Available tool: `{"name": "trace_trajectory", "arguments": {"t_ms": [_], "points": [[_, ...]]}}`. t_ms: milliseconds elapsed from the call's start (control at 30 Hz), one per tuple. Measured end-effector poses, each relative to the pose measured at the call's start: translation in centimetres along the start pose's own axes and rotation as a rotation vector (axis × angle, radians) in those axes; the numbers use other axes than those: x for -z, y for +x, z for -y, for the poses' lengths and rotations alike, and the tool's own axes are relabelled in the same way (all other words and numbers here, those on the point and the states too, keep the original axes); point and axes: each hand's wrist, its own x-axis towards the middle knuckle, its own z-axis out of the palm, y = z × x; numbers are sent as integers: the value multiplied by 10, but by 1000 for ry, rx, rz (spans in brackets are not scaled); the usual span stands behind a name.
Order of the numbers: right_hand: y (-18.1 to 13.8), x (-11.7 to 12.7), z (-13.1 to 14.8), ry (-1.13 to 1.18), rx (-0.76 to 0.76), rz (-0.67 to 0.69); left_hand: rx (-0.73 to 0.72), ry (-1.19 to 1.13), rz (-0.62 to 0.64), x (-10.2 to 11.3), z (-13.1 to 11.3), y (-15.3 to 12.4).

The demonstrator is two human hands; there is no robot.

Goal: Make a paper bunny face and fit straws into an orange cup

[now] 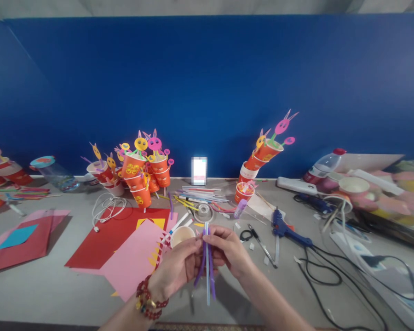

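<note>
In front of me, a pale blue drinking straw (207,287) points towards me. Purple pipe cleaners (212,278) lie along it, their near ends splayed to both sides. My left hand (177,264), with beads at the wrist, is closed on the straw and pipe cleaners from the left. From the other side my right hand (229,250) pinches them near the far end, thumb on top. The fingers partly hide where straw and pipe cleaners meet. Just beyond my left hand stands a paper cup (182,235), its pale inside showing.
Red paper (100,241) and pink paper (131,264) lie left. Decorated cup stacks stand behind, left (136,181) and right (258,158). A roll of tape (204,211) lies ahead. At right are scissors (245,236), a pen (262,243), a blue glue gun (290,233) and cables.
</note>
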Motion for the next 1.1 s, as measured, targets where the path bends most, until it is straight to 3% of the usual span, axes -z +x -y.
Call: {"name": "trace_trajectory", "arguments": {"t_ms": [333,533,933,1100], "points": [[0,4,-4,-3,15,45,-79,270,-99,-6,4,-1],[-2,5,2,-126,68,-9,-79,274,-116,-5,5,-1],[0,8,2,-273,201,5,-139,324,-166,-8,5,-3],[-1,8,0,-241,169,27,-152,319,-184,-11,8,-4]]}}
